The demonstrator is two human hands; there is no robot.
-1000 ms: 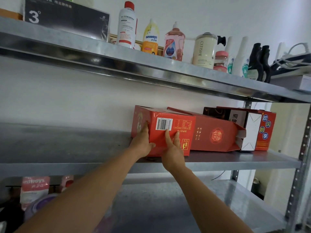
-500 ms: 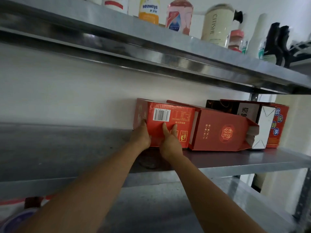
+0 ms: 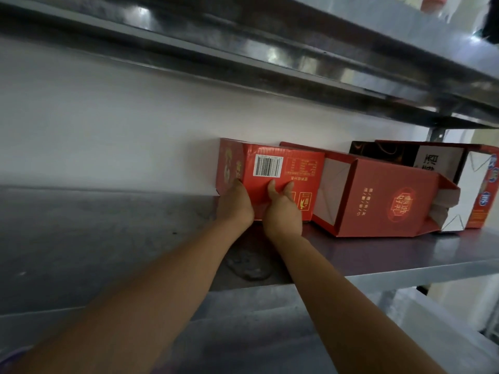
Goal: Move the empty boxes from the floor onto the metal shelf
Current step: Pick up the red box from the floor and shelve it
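The box [image 3: 294,171] stands on the shelf [image 3: 108,238] at its back edge. Its rear is against the wall [image 3: 108,125] and its right end touches a second box [image 3: 383,203].

Both hands are low on its front face. The right hand [image 3: 282,209] lies flat, fingers straight, pressing. The left hand [image 3: 235,203] sits at the box's left front corner, and from where I stand I cannot tell whether its fingers lie flat or hook round that corner.

To my eye the box is being seated, and there is little left to do. Empty card dents and tips easily, so I would push low and evenly with both hands rather than high with one. I would also keep the front face parallel to the shelf's front edge. The second box lies skewed with its flaps open, and a sideways shove would likely drive it into the other boxes [image 3: 475,184] at the shelf's right end. So the push should go straight toward the back edge. The hands should then come straight away, so that the box is not dragged forward with them.
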